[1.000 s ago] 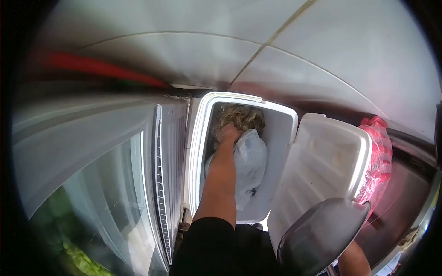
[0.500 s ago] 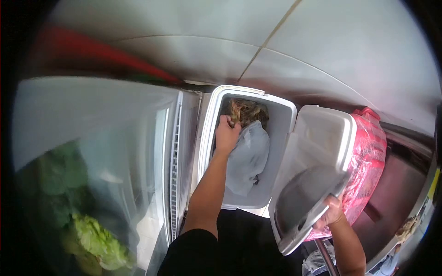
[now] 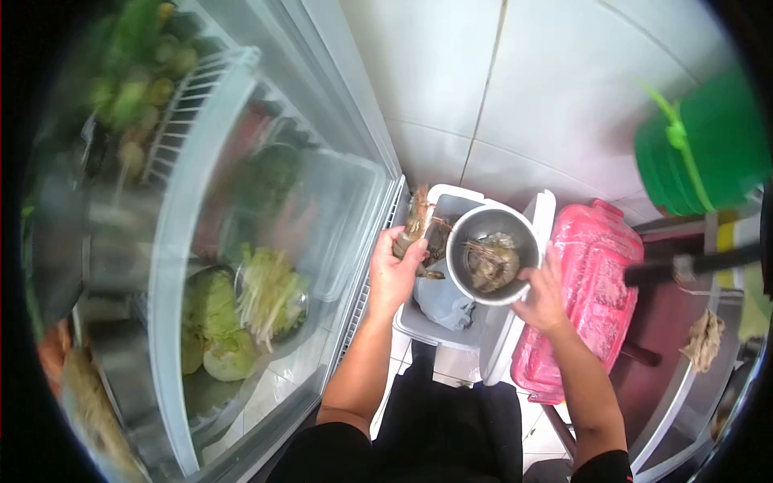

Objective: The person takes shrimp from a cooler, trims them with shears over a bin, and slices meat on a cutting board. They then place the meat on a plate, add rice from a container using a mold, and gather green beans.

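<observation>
My left hand [image 3: 392, 278] is closed around a few shrimp [image 3: 419, 216], their heads and legs sticking out past my fingers, over the left side of a white cooler box [image 3: 452, 191]. In my right hand [image 3: 547, 294] is a round metal bowl [image 3: 457, 278], gripped at its right rim and held above the box. Several greyish shrimp [image 3: 492, 262] lie in the bowl. Below, a whitish plastic bag [image 3: 444, 306] sits inside the box. The bowl hides much of the box's interior.
A glass-doored fridge [image 3: 173, 322] with vegetables stands at left. The box's white lid [image 3: 501, 350] hangs open on the right, beside a pink plastic-wrapped container [image 3: 580, 282]. A green bucket [image 3: 700, 149] is at upper right, near a tiled wall [image 3: 555, 88].
My left hand has risen out of the cooler box with the shrimp. My right hand has brought the bowl up and left, over the box. My view has shifted, showing more of the fridge.
</observation>
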Tool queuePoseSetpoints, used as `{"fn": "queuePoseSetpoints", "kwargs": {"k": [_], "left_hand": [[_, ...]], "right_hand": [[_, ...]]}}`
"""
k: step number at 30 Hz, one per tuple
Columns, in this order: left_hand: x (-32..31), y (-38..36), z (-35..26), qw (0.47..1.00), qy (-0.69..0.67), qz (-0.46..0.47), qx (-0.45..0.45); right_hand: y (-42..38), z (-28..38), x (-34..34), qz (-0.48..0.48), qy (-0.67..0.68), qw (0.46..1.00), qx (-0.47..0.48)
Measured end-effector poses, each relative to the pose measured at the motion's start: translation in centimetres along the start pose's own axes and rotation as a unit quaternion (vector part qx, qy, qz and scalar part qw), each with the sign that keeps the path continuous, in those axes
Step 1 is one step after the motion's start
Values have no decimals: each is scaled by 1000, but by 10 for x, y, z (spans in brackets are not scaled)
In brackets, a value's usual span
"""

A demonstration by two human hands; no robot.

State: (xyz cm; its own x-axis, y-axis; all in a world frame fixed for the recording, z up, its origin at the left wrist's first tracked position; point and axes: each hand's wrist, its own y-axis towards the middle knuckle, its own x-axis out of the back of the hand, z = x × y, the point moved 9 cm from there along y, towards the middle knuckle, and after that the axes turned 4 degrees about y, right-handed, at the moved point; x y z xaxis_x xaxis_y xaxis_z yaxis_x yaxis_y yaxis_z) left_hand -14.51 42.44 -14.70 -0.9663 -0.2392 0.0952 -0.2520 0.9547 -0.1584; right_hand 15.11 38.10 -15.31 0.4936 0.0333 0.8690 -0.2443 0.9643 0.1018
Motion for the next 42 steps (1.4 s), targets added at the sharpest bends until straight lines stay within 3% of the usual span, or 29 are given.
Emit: {"fn": "queuePoseSetpoints", "kwargs": {"k": [2, 4, 6, 9, 10, 12, 14, 16, 18, 22, 27, 30, 34, 36, 39, 42], "left_hand": [[6, -24, -33, 999, -36, 19, 24], [3, -48, -60, 993, -96, 65, -2], [-3, -72, -94, 992, -77, 94, -24], [-22, -106, -137, 988, 30, 145, -52], [-32, -117, -149, 975, 131, 175, -26], [-53, -143, -198, 921, 252, 193, -226], [-43, -144, -218, 911, 261, 143, -286], [-30, -149, -245, 950, 179, 115, -230], [-29, -160, -267, 937, 243, 134, -214], [-46, -179, -245, 888, 336, 218, -228], [-122, -278, -248, 851, 321, 360, -209], [-221, -350, -285, 815, 317, 422, -241], [-323, -444, -306, 768, 248, 502, -311], [-358, -500, -297, 738, 205, 570, -297], [-387, -611, -276, 681, 148, 716, -44], [-418, -681, -242, 594, 127, 786, 117]], "right_hand": [[0, 20, 15, -62, 48, 997, 13], [-14, 23, 15, -4, 114, 992, -46], [-32, 38, 35, -32, 128, 991, -29], [-55, 65, 74, -40, 146, 989, -10], [-61, 75, 89, -39, 152, 988, -7], [-81, 90, 121, -52, 153, 987, -6], [-103, 103, 150, -51, 154, 987, -10], [-128, 120, 193, -85, 178, 980, -4], [-160, 136, 235, -138, 167, 975, 56], [-241, 150, 295, -158, 164, 974, 10], [-366, 171, 369, -276, 72, 957, 45], [-435, 140, 418, -240, 101, 962, -87], [-556, 142, 470, -277, 10, 940, -197], [-614, 147, 481, -316, -9, 910, -267], [-677, 146, 503, -411, -43, 883, -223], [-703, 116, 510, -438, -16, 850, -292]]}}
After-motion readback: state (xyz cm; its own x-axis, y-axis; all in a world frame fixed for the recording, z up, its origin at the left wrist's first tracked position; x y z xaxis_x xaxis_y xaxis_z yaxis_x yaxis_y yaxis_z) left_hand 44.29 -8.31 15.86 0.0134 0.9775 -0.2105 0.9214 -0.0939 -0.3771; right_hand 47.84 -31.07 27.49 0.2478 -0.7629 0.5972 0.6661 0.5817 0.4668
